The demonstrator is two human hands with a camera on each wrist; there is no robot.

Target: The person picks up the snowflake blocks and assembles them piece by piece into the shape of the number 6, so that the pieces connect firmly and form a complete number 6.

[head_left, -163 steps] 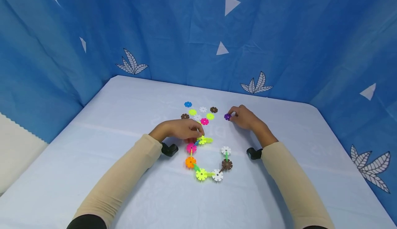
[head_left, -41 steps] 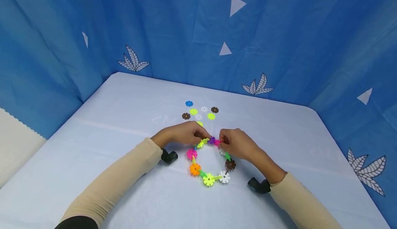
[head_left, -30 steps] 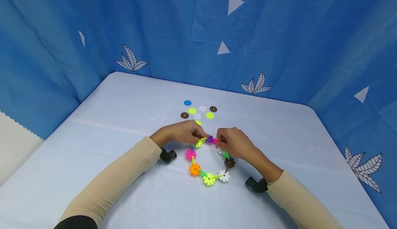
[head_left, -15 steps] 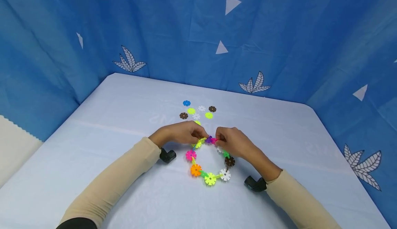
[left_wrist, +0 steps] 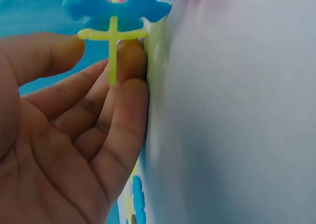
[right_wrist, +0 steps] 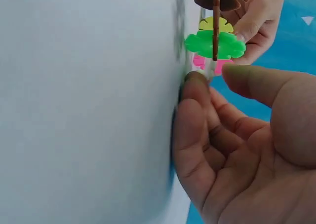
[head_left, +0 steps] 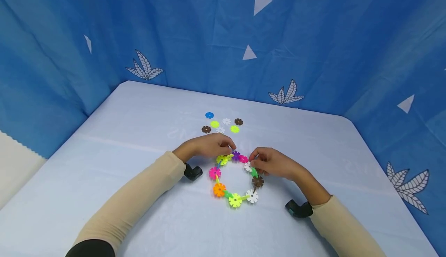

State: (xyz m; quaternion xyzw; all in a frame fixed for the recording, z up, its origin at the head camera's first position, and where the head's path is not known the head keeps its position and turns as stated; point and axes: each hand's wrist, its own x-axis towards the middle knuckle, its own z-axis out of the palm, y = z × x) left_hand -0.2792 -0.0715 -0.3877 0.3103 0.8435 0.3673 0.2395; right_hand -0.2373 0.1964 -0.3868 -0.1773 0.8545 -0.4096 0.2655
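– Firstly, the principal item?
– One ring of multicoloured slotted plastic discs [head_left: 235, 200], lying mid-way across a white-covered table [head_left: 167, 218].

– Hands?
– Two. Left hand [head_left: 213, 145]: at the ring's far left, fingers loosely bent, thumb apart, nothing evidently held. Right hand [head_left: 277, 163]: likewise, just beside a white slotted disc [head_left: 247, 167]; contact, cannot tell.

– Probable faults?
– One doubtful joint, hot-pink disc [head_left: 243, 159] to white: slot depth not visible. If shallow, a sideways tug could part it. Lifting from one side might twist the edge-on links loose.

– Clearances?
– Near side, left and right: ample bare cloth. Far side: loose flat discs [head_left: 214, 124] just beyond the left hand, liable to scatter under a backward sweep. Far table edge, by a blue cloth curtain [head_left: 195, 24]: well apart.
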